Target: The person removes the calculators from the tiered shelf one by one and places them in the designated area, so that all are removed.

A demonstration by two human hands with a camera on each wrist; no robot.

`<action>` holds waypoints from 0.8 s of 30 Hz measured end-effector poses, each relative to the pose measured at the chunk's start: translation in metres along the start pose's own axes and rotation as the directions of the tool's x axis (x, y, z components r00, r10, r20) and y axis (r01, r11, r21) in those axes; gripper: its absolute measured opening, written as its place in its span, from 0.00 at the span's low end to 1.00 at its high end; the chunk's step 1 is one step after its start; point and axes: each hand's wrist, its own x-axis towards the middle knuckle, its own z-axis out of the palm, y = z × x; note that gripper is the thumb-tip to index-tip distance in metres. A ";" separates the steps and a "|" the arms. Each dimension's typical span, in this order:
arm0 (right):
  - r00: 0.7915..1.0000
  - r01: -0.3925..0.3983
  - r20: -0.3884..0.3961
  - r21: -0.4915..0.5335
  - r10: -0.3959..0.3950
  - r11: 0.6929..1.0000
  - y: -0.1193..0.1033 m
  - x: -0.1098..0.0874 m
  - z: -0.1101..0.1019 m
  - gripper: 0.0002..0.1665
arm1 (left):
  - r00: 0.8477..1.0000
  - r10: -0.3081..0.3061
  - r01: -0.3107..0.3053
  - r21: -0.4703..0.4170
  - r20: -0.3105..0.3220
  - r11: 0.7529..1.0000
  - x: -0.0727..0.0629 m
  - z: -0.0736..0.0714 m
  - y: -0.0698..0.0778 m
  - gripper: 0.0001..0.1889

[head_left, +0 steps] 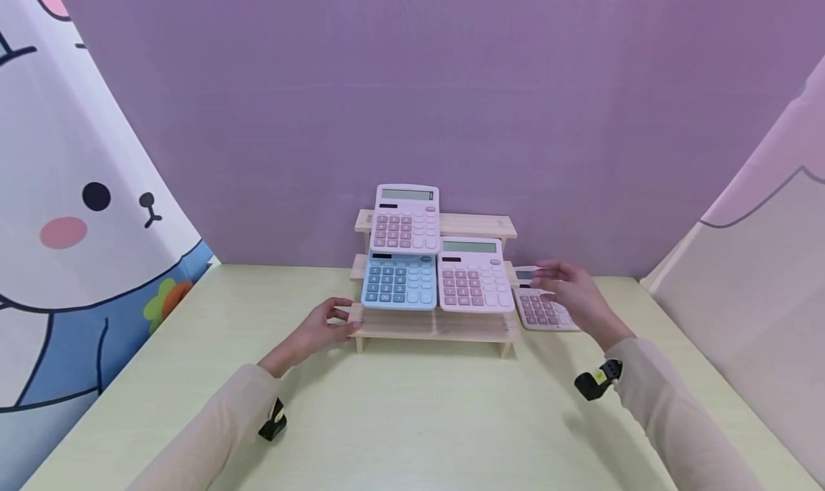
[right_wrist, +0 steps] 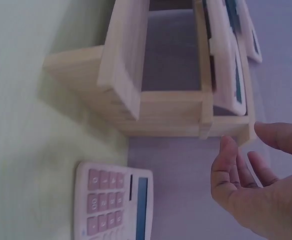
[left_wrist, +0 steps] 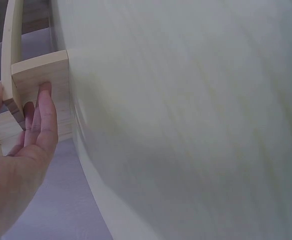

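Note:
A three-step wooden rack [head_left: 473, 326] stands on the table, and my left hand [head_left: 329, 325] holds its lowest step by the left end, thumb on top and fingers underneath. In the left wrist view, those fingers [left_wrist: 45, 120] reach under the board beside its leg. A pink calculator [head_left: 404, 219] leans on the upper step. Below it is a blue calculator [head_left: 399, 283], with a second pink calculator [head_left: 475, 276] to its right. My right hand [head_left: 570, 294], fingers loosely bent around nothing, hovers by the rack's right end, over a third pink calculator [right_wrist: 105, 200] on the table.
The pale table [head_left: 412, 419] runs back to a purple backdrop [head_left: 412, 104]. Cartoon-printed cloth [head_left: 84, 276] hangs at the left, and pale pink cloth [head_left: 760, 240] at the right. Small black devices [head_left: 273, 421] are strapped to both wrists.

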 end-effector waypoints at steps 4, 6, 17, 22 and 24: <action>1.000 0.016 0.027 0.002 -0.016 1.000 -0.010 0.001 0.006 0.28 | 1.000 -0.002 0.002 -0.006 0.000 1.000 0.001 0.000 -0.001 0.32; 0.999 0.018 0.038 0.008 -0.018 1.000 -0.015 0.002 0.009 0.28 | 1.000 -0.002 0.002 -0.010 0.000 1.000 0.001 0.000 -0.001 0.32; 0.992 0.008 0.122 0.092 -0.019 0.996 -0.036 0.011 0.036 0.31 | 1.000 0.008 -0.008 -0.008 0.005 1.000 0.001 -0.001 -0.002 0.33; 0.992 -0.006 0.128 0.094 -0.006 0.996 -0.041 0.013 0.051 0.30 | 1.000 0.009 -0.009 -0.002 0.007 1.000 0.001 -0.001 -0.002 0.33; 0.992 -0.004 0.128 0.100 -0.009 0.995 -0.044 0.014 0.057 0.29 | 1.000 0.008 -0.008 -0.001 0.003 1.000 0.001 -0.001 -0.001 0.33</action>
